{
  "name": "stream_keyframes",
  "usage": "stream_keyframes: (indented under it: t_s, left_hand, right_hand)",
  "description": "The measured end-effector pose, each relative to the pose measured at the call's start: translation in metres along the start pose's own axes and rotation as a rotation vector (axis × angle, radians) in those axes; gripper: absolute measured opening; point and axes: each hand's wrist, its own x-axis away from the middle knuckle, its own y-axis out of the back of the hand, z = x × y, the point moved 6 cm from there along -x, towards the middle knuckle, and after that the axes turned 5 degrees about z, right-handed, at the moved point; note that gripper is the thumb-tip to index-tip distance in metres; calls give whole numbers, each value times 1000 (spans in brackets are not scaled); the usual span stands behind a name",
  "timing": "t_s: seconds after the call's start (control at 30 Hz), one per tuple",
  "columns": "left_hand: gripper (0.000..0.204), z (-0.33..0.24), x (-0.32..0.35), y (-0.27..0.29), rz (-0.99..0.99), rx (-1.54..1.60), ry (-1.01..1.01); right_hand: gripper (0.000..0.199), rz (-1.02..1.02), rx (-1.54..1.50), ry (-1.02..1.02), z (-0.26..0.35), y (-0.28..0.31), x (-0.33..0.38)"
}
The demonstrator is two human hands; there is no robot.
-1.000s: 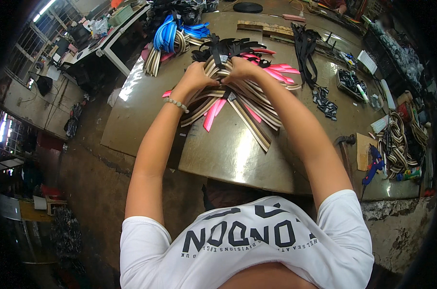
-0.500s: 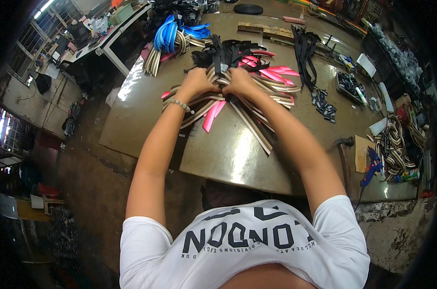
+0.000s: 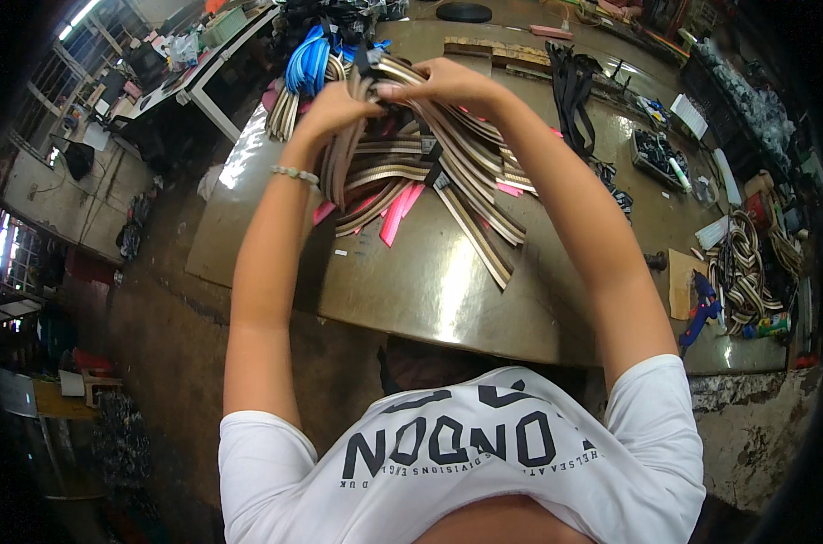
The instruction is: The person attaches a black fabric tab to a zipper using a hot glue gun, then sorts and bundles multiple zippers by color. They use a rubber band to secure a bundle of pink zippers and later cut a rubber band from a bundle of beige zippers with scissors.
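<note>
Arching between the two hands, a bundle of striped straps is held above the surface, at 12 o'clock from the body. The grip of the right hand is closed on the bundle's upper bend, and that of the left hand on its left side, though some fingertips are hidden and the left-hand strands are blurred. A black band is seen near the top of the bend. If the strands are pinched unevenly, outer ones could be let slip and the bundle could be splayed. Directly beneath, toward 6 o'clock, banded striped straps with pink ends are piled; loose ends could be snagged there, since the hanging tails lie so near, and neighbouring bundles could be dragged askew. At 10 o'clock, a blue bundle could be brushed if the left hand is swung wide. At 3 o'clock, black straps are laid, and small black clips are scattered at 4 o'clock; these could be swept about by the right forearm if it is lowered outward.
</note>
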Motion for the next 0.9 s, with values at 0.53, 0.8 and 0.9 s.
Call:
stream_keyframes:
  t_s: [0.53, 0.8, 0.9]
  left_hand:
    - [27, 103, 115, 196, -643, 287, 233]
    - [34, 274, 179, 91, -329, 274, 767]
    - [35, 285, 183, 84, -447, 310, 661]
  right_hand:
    - [44, -286, 469, -280, -95, -44, 61]
    - [44, -192, 695, -278, -57, -76, 93]
    - [38, -343, 870, -202, -58, -97, 85]
